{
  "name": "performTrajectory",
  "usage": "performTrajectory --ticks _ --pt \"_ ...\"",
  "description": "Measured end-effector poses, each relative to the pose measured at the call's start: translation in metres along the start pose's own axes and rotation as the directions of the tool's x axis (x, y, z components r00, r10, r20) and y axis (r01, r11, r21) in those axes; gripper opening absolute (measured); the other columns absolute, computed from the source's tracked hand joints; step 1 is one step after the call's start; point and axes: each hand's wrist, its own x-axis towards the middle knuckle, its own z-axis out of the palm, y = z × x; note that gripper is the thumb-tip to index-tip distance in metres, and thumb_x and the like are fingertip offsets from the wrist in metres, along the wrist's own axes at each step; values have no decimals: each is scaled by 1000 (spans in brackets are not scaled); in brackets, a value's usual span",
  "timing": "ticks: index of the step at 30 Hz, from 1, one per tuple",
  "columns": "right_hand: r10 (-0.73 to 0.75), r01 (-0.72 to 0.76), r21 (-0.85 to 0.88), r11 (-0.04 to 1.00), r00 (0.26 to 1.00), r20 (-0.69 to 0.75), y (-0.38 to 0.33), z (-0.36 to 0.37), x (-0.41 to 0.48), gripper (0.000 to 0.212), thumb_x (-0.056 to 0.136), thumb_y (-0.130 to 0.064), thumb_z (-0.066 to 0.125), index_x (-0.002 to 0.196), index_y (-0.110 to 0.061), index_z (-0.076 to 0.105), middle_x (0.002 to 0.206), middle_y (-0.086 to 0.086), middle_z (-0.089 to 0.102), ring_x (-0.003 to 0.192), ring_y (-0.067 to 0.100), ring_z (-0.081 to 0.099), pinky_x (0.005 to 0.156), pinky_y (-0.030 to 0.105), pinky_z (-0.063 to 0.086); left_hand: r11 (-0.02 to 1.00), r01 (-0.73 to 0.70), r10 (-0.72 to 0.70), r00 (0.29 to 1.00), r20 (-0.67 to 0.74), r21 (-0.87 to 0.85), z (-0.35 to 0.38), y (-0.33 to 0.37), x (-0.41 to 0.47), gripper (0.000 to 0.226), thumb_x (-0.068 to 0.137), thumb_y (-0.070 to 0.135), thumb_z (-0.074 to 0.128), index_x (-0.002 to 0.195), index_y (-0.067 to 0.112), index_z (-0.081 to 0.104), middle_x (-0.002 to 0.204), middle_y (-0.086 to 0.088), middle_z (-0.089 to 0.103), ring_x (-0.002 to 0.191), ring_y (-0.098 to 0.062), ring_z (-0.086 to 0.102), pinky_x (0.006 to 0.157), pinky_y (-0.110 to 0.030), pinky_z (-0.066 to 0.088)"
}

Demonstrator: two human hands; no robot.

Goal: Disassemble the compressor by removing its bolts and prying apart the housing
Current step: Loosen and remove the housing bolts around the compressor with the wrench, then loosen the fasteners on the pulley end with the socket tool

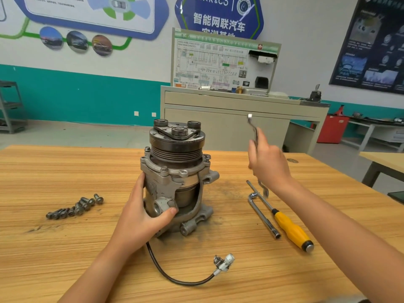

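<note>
The grey metal compressor [175, 178] stands upright on the wooden table [65, 248], pulley end up. My left hand [142, 213] grips its lower housing from the near left, thumb across the front port. To the right of the compressor and above the table, my right hand [269, 162] holds a slim metal wrench [253, 127] upright; its lower end shows blurred below the hand. Several removed bolts [75, 207] lie in a row on the table, left of the compressor.
An L-shaped socket wrench [262, 215] and a yellow-handled screwdriver [290, 228] lie right of the compressor. The compressor's black cable with a white connector [225, 262] curls toward the near edge. A cabinet with a wiring display board [223, 62] stands behind the table.
</note>
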Motion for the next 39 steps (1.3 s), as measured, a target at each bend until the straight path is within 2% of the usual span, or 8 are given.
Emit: performTrajectory --ticks 3,6,11,19,24,29,35,39 --pt "110 -99 -69 993 978 178 3 12 -28 36 98 -23 34 133 -14 35 58 -1 49 50 20 50 42 28 33 1000 0 0 1000 -10 -1 -2 0 1 101 68 29 79 148 36 18 144 21 36 128 -1 39 100 -25 34" --pt "190 -140 -145 979 885 425 -3 29 -48 25 95 -25 38 116 -12 45 84 5 61 77 25 60 59 31 43 1000 4 -4 1000 12 6 -6 -1 6 98 69 26 80 147 35 21 144 21 37 130 1 36 104 -29 34" --pt "260 -124 -260 958 762 594 -5 55 -65 20 94 -15 39 106 -11 54 107 8 62 98 27 59 66 28 38 1000 -29 27 995 98 11 -17 2 15 98 53 49 73 138 42 25 128 41 35 119 22 34 94 -12 31" --pt "259 -70 -307 949 728 635 14 54 -65 27 95 -30 46 109 -10 56 114 8 58 106 27 56 71 30 41 999 -26 20 982 189 33 -27 -1 23 112 52 58 69 149 27 20 147 18 33 133 4 32 112 -31 28" --pt "260 -134 -244 960 746 613 26 45 -63 31 93 -35 47 71 -13 46 92 8 60 95 30 58 66 31 39 1000 -13 10 984 179 18 -24 -4 22 113 51 60 68 148 33 18 141 30 31 126 16 32 104 -21 28" --pt "348 -208 -292 934 721 599 40 39 -55 20 91 -22 53 74 -12 51 73 -1 50 73 19 52 53 25 37 1000 -3 1 987 159 9 -21 -8 21 98 62 42 70 144 40 16 128 43 28 113 32 29 93 -14 30" --pt "347 -235 -257 937 585 733 41 42 -41 26 85 -16 59 63 -14 44 63 0 44 53 11 40 45 21 30 1000 4 -7 982 190 12 -24 -10 22 99 69 45 74 146 39 13 137 36 25 130 13 28 100 -10 25" --pt "383 -485 -23 874 660 646 41 28 -30 15 86 -17 59 90 -3 63 83 11 66 64 17 57 63 32 52 1000 -11 6 975 222 23 -28 -8 25 97 63 46 71 141 44 14 131 42 27 116 30 27 85 2 29"
